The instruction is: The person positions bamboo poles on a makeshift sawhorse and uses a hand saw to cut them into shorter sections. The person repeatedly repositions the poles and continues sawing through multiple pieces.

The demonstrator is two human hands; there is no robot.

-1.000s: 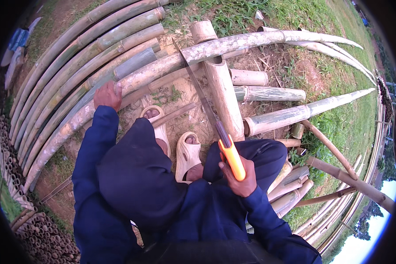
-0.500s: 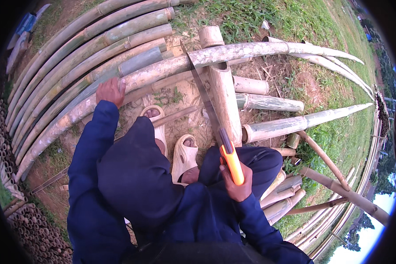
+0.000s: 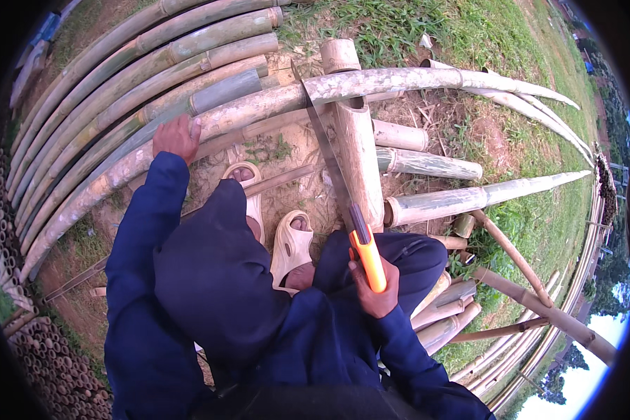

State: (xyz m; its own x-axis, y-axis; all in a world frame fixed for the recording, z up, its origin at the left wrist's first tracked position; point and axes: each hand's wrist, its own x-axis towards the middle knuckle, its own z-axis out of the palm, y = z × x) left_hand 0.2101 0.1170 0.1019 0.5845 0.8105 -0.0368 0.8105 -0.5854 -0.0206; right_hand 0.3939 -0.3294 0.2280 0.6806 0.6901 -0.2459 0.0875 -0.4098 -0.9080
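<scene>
Handsaw [image 3: 338,168] is gripped by its orange handle [image 3: 369,259] in the fingers of the right hand [image 3: 381,292], its blade set across the long mottled bamboo pole [image 3: 252,112] beside a thick bamboo support [image 3: 361,164]. The left hand [image 3: 176,138] is laid on the pole; whether its fingers are clenched cannot be told.

A handsaw [image 3: 335,166] with a long, straight, dark blade and an orange handle is held in the right hand [image 3: 378,285]. Its blade is laid slantwise across a long bamboo pole [image 3: 399,82], mottled tan and whitish, by which a thick bamboo support [image 3: 360,157] is crossed just to the right. The pole is touched farther left by the left hand [image 3: 177,140].
</scene>
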